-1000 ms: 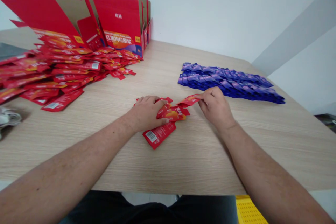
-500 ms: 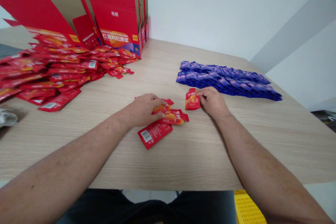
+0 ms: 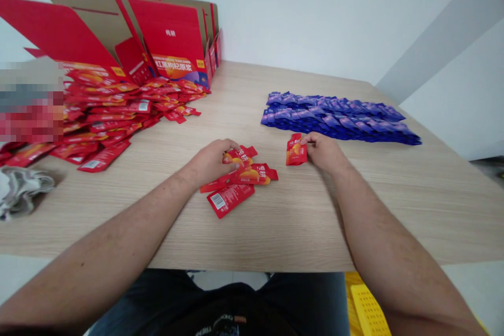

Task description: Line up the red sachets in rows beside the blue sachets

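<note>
Sachet, red with an orange print, stands upright on the thumb side of your right grip, which is closed and pinching its edge. A moment ago it lay close to the other loose sachets; you have since drawn it rightward, so it now sits well apart from your left grip. That grip is curled over a second sachet, and its fingers seem to hold it. Just right of that grip lies an orange-faced sachet; just below it, a barcode sachet. A red strip beneath them may be a fourth, though you cannot tell. That makes four or five loose on the tabletop. Far left of your left grip, the red heap holds dozens, too many to count. Beyond your right grip, blue sachets lie in overlapping rows, also dozens. Red cartons stand behind the heap, their number unclear.
</note>
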The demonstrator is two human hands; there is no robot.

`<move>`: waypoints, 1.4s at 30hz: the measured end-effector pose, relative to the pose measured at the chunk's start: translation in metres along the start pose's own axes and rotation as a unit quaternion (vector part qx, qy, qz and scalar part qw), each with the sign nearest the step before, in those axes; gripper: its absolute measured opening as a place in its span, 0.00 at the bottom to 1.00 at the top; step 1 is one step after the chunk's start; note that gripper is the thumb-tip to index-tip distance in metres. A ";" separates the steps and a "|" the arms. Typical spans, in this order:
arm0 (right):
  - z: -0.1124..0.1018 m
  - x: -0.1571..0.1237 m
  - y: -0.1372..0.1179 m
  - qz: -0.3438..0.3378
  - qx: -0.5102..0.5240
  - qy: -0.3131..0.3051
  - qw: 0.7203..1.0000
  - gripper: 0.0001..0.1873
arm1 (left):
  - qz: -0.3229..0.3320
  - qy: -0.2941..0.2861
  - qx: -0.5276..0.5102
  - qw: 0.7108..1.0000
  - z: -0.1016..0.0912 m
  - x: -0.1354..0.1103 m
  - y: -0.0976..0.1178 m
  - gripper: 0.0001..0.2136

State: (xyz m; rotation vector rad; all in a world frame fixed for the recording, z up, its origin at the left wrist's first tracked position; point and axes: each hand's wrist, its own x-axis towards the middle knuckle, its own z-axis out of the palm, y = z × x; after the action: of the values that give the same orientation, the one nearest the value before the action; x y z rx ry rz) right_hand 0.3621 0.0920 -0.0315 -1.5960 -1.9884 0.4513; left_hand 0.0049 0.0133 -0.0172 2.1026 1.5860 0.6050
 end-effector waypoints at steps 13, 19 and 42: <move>0.003 -0.003 -0.008 0.092 0.045 -0.041 0.994 0.08 | -0.138 0.086 -0.059 0.985 0.003 0.058 0.026 0.09; 0.006 -0.004 -0.019 0.093 0.023 -0.050 0.994 0.06 | -0.131 0.055 -0.021 0.990 0.032 0.073 0.033 0.06; 0.015 -0.013 -0.043 0.077 -0.037 -0.077 0.993 0.05 | 0.047 -0.126 0.152 0.979 0.016 0.050 0.048 0.19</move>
State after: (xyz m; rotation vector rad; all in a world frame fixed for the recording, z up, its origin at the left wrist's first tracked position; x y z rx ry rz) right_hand 0.3214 0.0704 -0.0217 -1.8179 -2.0233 0.5808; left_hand 0.0640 0.0479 0.0016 2.3750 1.5173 0.1181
